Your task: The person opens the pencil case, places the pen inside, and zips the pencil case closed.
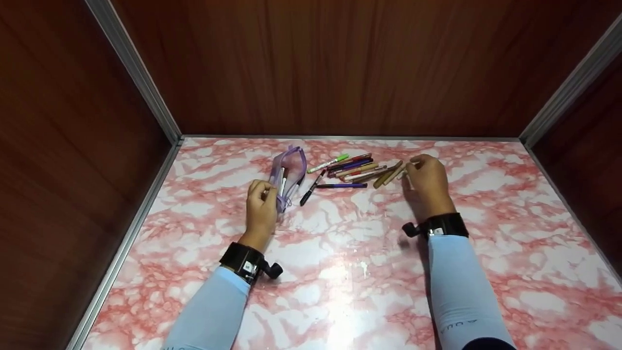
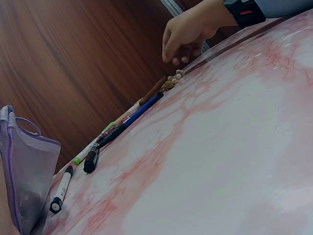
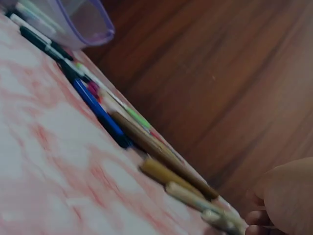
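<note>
My left hand [image 1: 261, 201] grips the near end of a purple mesh pouch [image 1: 296, 156], which stands open on the table with several pens inside. My right hand [image 1: 428, 176] is at the right end of a loose pen pile, fingers bent over a pale beige pen [image 1: 401, 176]. Whether they pinch that pen is hidden. Beside it lie another beige pen [image 1: 394, 173] and an olive-brown pen [image 1: 382, 182]. In the right wrist view, the fingers [image 3: 257, 218] are close to the pen ends.
Between the hands lie a green-capped marker [image 1: 328, 164], a black marker [image 1: 312, 188], a blue pen [image 1: 347, 185] and several other overlapping pens. A white marker [image 2: 62, 188] is beside the pouch. A wooden wall [image 1: 340, 68] rises behind the marbled table [image 1: 330, 272].
</note>
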`<state>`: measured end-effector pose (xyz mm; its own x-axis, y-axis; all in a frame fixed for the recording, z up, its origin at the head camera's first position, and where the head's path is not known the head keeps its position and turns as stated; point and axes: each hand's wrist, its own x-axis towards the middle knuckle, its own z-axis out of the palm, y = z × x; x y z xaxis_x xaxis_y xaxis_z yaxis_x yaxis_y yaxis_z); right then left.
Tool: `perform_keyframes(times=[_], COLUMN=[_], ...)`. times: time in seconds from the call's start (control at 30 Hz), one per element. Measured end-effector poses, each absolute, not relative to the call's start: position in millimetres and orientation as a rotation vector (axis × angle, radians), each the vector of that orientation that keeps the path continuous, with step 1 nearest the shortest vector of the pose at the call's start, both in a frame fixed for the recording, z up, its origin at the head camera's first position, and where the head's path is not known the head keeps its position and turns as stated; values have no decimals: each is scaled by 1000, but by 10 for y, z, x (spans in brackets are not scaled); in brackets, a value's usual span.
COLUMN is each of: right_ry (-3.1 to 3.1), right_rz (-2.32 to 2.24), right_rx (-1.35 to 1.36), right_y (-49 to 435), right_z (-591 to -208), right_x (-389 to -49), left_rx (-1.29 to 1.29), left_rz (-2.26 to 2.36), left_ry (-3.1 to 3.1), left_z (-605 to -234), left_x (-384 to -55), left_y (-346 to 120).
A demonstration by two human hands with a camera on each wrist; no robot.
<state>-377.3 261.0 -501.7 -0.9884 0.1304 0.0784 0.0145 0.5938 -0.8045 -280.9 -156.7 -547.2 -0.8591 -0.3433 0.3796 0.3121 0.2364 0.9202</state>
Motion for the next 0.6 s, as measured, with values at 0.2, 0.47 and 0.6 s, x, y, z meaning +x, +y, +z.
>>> perform_keyframes(times=[0.2,0.47,0.6], right_ry=[-2792,-2885,-2896], right_rz=[1167,1066,1034], right_rx=[-123,-72,-44], right_y=[2725,2742,2736], right_z=[-5115,-5142,-5159], right_x=[-3813,-3832,-3834], left_rx=[44,46,32], left_rz=[-1730,-1759,-1709], left_ry=[-2000,-1998,-1995], left_z=[-5464,-5452,-5477], left_x=[-2795,-2793,-2811], left_y=[-1566,-1556,-1568])
